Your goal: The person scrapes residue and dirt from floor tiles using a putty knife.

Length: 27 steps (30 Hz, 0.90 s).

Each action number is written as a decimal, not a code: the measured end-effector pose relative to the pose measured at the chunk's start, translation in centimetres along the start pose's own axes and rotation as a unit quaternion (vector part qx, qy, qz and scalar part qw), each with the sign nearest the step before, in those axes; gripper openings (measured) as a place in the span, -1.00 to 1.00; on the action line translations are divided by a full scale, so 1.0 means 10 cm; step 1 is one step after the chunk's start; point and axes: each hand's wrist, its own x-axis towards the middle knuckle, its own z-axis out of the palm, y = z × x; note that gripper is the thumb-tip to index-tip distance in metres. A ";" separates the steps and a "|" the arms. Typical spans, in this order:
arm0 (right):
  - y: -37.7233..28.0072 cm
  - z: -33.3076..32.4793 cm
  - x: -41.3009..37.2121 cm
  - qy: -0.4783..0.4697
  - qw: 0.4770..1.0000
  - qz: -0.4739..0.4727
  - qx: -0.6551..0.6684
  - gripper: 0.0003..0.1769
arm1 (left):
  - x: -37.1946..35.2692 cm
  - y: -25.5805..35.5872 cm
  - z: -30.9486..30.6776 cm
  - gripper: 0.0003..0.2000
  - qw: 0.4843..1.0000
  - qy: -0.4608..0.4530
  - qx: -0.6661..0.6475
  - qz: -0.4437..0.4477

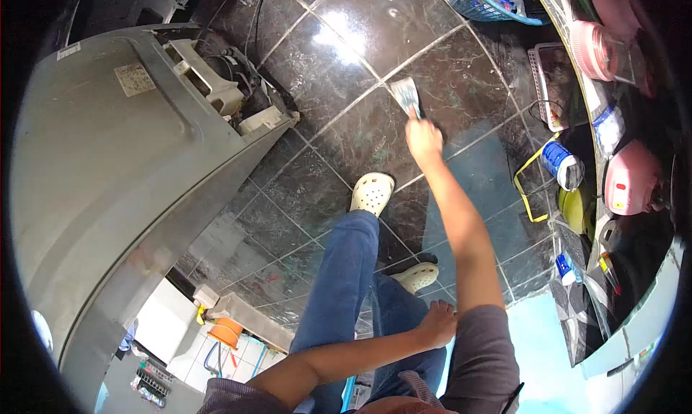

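My right hand reaches far forward over the dark tiled floor and grips the handle of a metal scraper, whose flat blade points away toward a grout line. My left hand rests on my right knee, fingers spread, holding nothing. I am bent over in blue jeans with cream clogs on my feet.
A large grey appliance lies tilted at the left with its motor parts exposed. A blue basket sits at the top. Along the right edge are pink containers, a blue can and other clutter.
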 end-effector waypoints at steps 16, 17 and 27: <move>-0.23 -0.73 0.06 -0.025 0.962 0.178 0.204 -0.60 | 0.15 -0.48 0.07 -0.76 0.998 -0.047 0.048 0.003; -0.30 -0.69 0.11 0.005 0.951 0.181 0.249 -0.61 | 0.15 -0.50 -0.02 -0.74 0.997 -0.026 0.028 -0.062; -0.29 -2.25 -0.80 0.052 0.928 0.190 0.316 -0.43 | -0.04 -0.52 -1.58 -0.66 0.974 0.056 -0.025 -0.219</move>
